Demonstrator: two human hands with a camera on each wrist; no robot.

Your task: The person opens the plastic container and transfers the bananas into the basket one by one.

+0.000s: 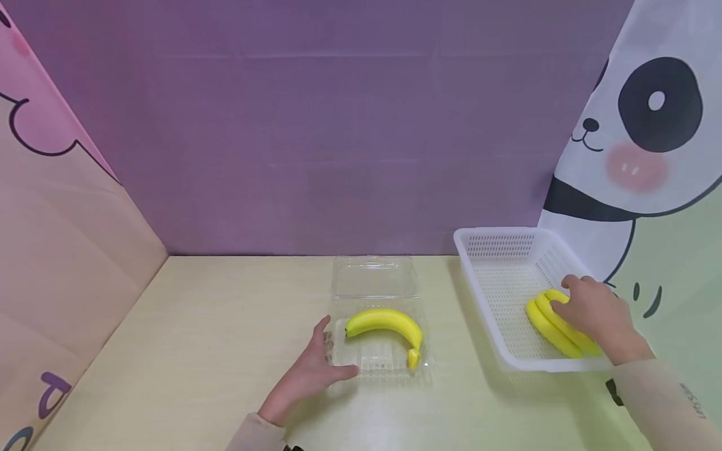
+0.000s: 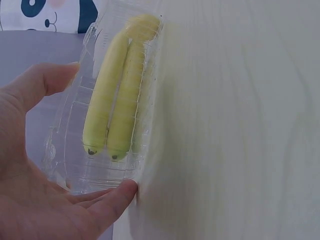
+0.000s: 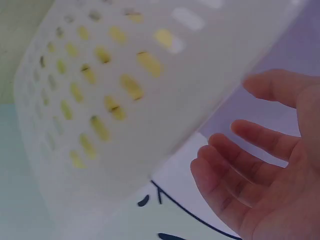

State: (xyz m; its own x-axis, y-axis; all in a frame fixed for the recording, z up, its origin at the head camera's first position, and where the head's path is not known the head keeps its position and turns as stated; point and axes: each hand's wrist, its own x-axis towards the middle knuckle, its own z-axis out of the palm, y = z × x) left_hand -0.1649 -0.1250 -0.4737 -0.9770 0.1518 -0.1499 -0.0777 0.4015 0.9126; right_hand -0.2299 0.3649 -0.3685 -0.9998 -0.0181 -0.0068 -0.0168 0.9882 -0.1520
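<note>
**One banana in the box, more in the basket**

Nearest you, your left hand (image 1: 310,371) is spread wide at the near left corner of the clear box (image 1: 376,358), touching its edge. The box sits on the surface (image 1: 214,351) with one banana (image 1: 383,319) in it, so that bit looks done. The left wrist view shows two yellow shapes in there; one may just be a reflection.

Off to your right, your right hand (image 1: 598,310) is over the bananas in the basket (image 1: 549,332). Its fingers are loosely bent and hold nothing. There are at least two bananas there, by the near right side of the white basket (image 1: 479,300). If they belong in the box too, those are left to do.

Farther back, the box's lid (image 1: 372,279) is folded away from you. Closing it has not been done, if it needs closing.
</note>
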